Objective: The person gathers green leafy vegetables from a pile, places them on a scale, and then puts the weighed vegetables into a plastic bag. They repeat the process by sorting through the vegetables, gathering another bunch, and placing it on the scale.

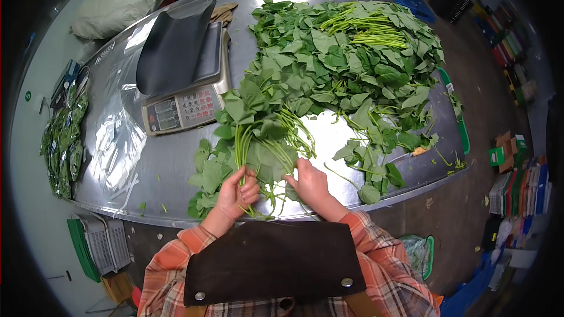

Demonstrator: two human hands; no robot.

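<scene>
My left hand is closed around the stems of a bunch of leafy greens, whose leaves point away from me. Beside it, my right hand pinches the ends of a few more stems between thumb and fingers. Loose leaves lie on the steel table to the left of and under my hands. Just beyond my right hand rests another cluster of cut stems. A large heap of the same greens covers the far right of the table, with bundled stems on top.
A digital scale carrying a curved black sheet stands left of the heap. Clear plastic bags and bagged greens lie further left. A knife with a yellow handle sits near the right front edge of the steel table.
</scene>
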